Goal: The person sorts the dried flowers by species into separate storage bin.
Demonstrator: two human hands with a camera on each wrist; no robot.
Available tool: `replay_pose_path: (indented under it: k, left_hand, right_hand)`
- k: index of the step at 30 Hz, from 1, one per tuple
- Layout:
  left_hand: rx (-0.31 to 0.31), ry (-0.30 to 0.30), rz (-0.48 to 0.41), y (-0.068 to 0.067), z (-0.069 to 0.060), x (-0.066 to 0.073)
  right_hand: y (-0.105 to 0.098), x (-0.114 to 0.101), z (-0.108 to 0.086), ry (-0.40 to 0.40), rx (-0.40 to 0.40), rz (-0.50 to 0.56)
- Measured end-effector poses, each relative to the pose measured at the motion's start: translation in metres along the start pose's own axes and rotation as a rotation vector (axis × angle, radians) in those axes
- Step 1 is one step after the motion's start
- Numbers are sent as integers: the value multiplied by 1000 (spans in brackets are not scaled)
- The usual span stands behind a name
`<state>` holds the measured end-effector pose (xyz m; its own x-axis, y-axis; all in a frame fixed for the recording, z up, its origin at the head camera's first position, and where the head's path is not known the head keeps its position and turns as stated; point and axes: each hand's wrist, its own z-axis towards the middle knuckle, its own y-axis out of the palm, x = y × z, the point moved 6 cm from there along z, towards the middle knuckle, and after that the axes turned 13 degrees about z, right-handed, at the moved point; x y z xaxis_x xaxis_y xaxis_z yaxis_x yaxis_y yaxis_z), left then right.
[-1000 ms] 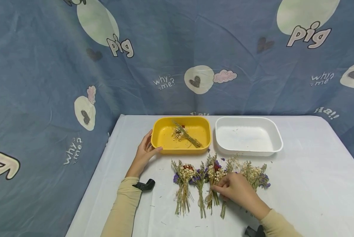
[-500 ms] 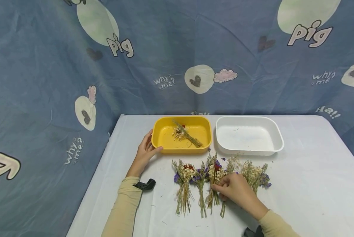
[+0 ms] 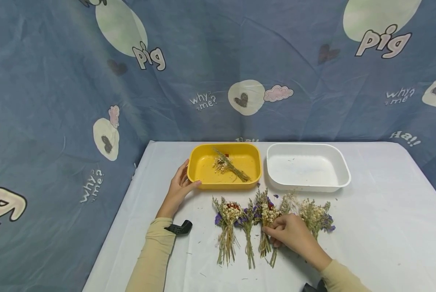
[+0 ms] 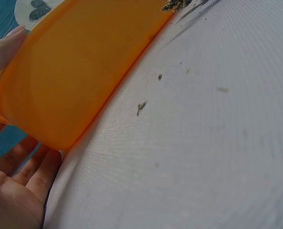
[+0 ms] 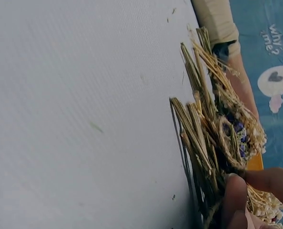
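My left hand [image 3: 179, 190] grips the left end of a yellow tray [image 3: 225, 186]. Its thumb lies along the front and its fingers spread at the corner, as the left wrist view shows. Inside that tray lies one small dried flower bunch [image 3: 236, 170]. My right hand [image 3: 292, 234] pinches the tied stems of a dried flower bouquet [image 3: 264, 239] with cream and dark red blooms. In the right wrist view, thumb and forefinger meet at its twine [image 5: 227, 138]. Further bouquets flank it: two to the left, including one with red tops [image 3: 226, 227], and others partly hidden behind my right hand.
A white tray [image 3: 309, 187] stands right of the yellow one, with a few crumbs inside. The bouquets lie in a row in front of both trays. Plant bits are scattered over the white tablecloth [image 3: 385, 227]. A blue printed curtain [image 3: 188, 61] hangs behind.
The bouquet in my right hand has shifted slightly; its stem ends now sit closer together and a little to the right. My left hand keeps its place on the yellow tray.
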<state>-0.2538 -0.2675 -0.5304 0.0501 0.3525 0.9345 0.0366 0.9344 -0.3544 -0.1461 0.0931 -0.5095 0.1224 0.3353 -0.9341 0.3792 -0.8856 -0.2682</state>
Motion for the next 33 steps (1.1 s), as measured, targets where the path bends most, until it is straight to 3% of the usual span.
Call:
replay_pose_path:
  k: [12, 18, 25, 33]
  left_hand:
    - [-8, -5, -12, -1, 0, 1]
    - [-9, -9, -19, -1, 1, 2]
    - [-8, -8, -30, -1, 1, 5]
    - [-8, -14, -26, -1, 1, 3]
  right_hand:
    - [-5, 2, -5, 30, 50, 46]
    - [-3, 0, -6, 2, 36, 61]
    - [-4, -4, -8, -53, 59, -8]
    - [-3, -5, -10, -26, 32, 22]
